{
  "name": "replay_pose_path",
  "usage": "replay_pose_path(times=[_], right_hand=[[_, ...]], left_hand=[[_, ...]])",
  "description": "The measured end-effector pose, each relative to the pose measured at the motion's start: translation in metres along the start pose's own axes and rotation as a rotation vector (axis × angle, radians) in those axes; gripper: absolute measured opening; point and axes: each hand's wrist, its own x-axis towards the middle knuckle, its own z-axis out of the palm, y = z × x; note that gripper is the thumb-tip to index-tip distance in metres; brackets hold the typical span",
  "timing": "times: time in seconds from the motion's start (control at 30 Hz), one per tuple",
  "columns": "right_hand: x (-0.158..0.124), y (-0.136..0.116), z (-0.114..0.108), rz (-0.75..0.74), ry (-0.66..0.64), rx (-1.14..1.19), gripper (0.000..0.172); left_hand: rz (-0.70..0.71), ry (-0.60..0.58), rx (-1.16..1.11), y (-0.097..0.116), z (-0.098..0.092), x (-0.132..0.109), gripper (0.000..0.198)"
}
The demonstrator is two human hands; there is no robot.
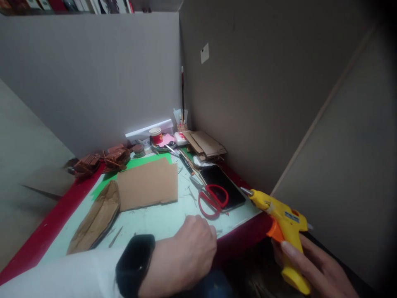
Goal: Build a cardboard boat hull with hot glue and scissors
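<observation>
My right hand (319,265) is wrapped round the handle of a yellow glue gun (287,215) with an orange trigger, its nozzle pointing up and left beyond the table's right edge. My left hand (189,252), with a black watch on the wrist, is closed at the near edge of the table; whether its fingers hold something is hidden. Just beyond it lie red-handled scissors (212,200), partly over a black phone (228,188). Further left are a flat cardboard sheet (149,184) and a curved brown cardboard piece (97,217).
Brown crafted models (116,157) stand at the back left. A red paper cup (156,135), a brush holder (182,124) and stacked cardboard (206,145) are at the back. A green sheet (149,159) lies under the cardboard. Walls enclose the table's back and right.
</observation>
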Motion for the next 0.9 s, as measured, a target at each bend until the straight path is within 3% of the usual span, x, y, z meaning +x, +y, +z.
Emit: replay_pose_path(times=[0.1,0.2,0.27,0.33,0.4,0.5,0.63,0.77,0.9], right_hand=[[0.004,0.003,0.003,0.083,-0.079,0.052,0.055],[0.000,0.002,0.018,0.150,-0.023,0.121,0.064],[-0.004,0.001,0.030,0.146,-0.026,0.123,0.055],[-0.005,-0.001,0.045,0.086,-0.127,0.115,0.041],[-0.004,-0.004,0.060,0.039,-0.215,0.134,0.044],[-0.002,-0.008,0.080,0.072,-0.219,0.145,0.053],[0.000,-0.014,0.097,0.083,-0.164,0.085,0.057],[0.012,-0.018,0.112,0.003,-0.200,0.045,0.060],[0.032,-0.016,0.136,-0.075,-0.300,0.037,0.056]], left_hand=[[-0.007,-0.058,-0.106,0.001,-0.007,0.010,0.029],[-0.013,-0.100,-0.224,-0.006,-0.018,0.005,0.027],[-0.023,-0.135,-0.336,-0.011,-0.029,-0.006,0.018],[-0.014,-0.173,-0.485,-0.017,-0.037,-0.020,0.008],[-0.077,-0.147,-0.600,-0.027,-0.039,-0.030,0.015],[-0.294,-0.005,-0.691,-0.048,-0.022,-0.030,0.023],[-0.312,0.102,-0.804,-0.079,0.013,-0.009,0.027],[-0.273,0.074,-0.862,-0.092,0.026,-0.001,0.031],[-0.288,0.026,-0.857,-0.087,0.025,-0.015,0.030]])
